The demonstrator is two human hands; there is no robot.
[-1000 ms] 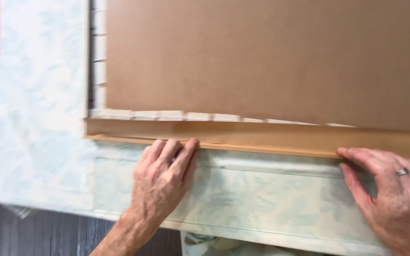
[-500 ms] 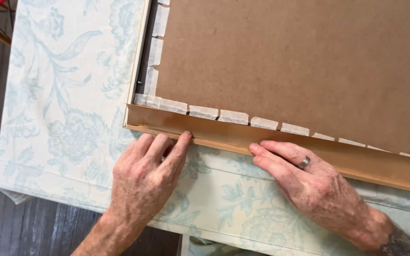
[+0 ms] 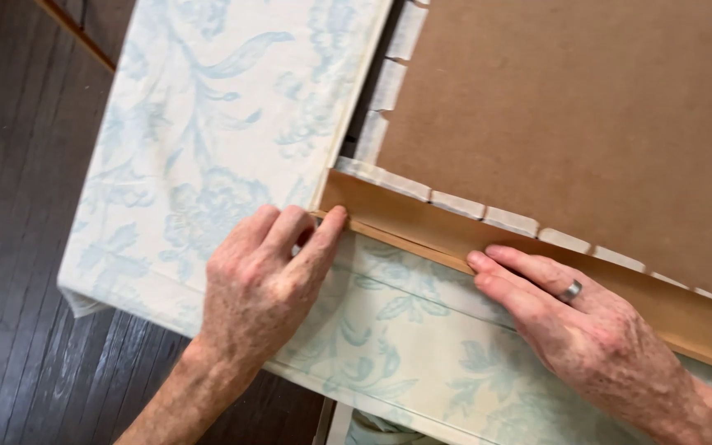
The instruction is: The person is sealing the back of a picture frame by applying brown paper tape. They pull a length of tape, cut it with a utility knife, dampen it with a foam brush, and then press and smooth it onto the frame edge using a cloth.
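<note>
A wooden picture frame [image 3: 422, 227] lies face down on a table covered with a pale blue floral cloth [image 3: 208, 140]. A brown backing board [image 3: 578, 115] fills the frame, and several short strips of whitish tape [image 3: 455, 203] run along its seam. My left hand [image 3: 261, 284] rests on the cloth with bent fingers, its fingertips pressing the frame's near corner. My right hand [image 3: 587, 330], with a ring on one finger, lies flat with its fingertips on the frame's near edge, a short way right of the left hand. Both thumbs are hidden.
The cloth-covered table ends at the left and near sides over a dark wooden plank floor [image 3: 18, 247]. A brown wooden edge [image 3: 76, 33] shows at the top left. More pale cloth hangs below the table's near edge [image 3: 372, 428].
My right hand has slid left along the frame's near edge toward the left hand. My left hand stays at the corner. The view has shifted and tilted.
</note>
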